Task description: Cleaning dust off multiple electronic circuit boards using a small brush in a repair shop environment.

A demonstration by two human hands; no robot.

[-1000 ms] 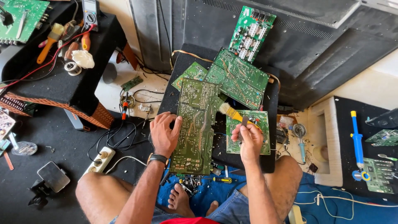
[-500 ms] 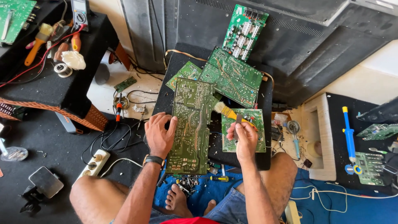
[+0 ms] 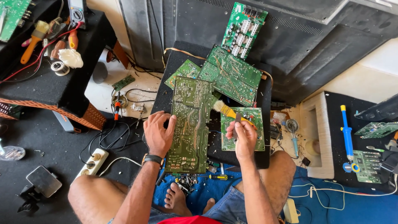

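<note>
- At the centre of the frame, seen from above, a long green circuit board (image 3: 191,124) lies solder side up on a black work surface (image 3: 265,95), running from mid-frame down towards the person's bare knees.
- The left hand (image 3: 158,132) lies flat on the left edge of this long board, fingers spread and pressing down, gripping nothing.
- The right hand (image 3: 242,135) is closed around the yellow handle of a small paintbrush (image 3: 226,110), just right of the long board and above a smaller square circuit board (image 3: 244,128).
- The pale bristles point to the upper left and meet the right edge of the long board, near its upper half.
- How far along: brushing appears to be in hand. Whether any part of the board is already clean is too fine to tell, so what is done and what remains cannot be judged.
- Above the long board, two more green boards (image 3: 230,74) overlap one another; a further board (image 3: 243,25) leans against a dark panel at top centre.
- At upper left, a black shelf holds a second brush with an orange handle (image 3: 32,39) and a spool of solder (image 3: 60,68).
- At lower left, a white power strip (image 3: 94,161) lies on the dark floor.
- At right, a blue-handled desoldering pump (image 3: 346,132) lies beside more small boards.
</note>
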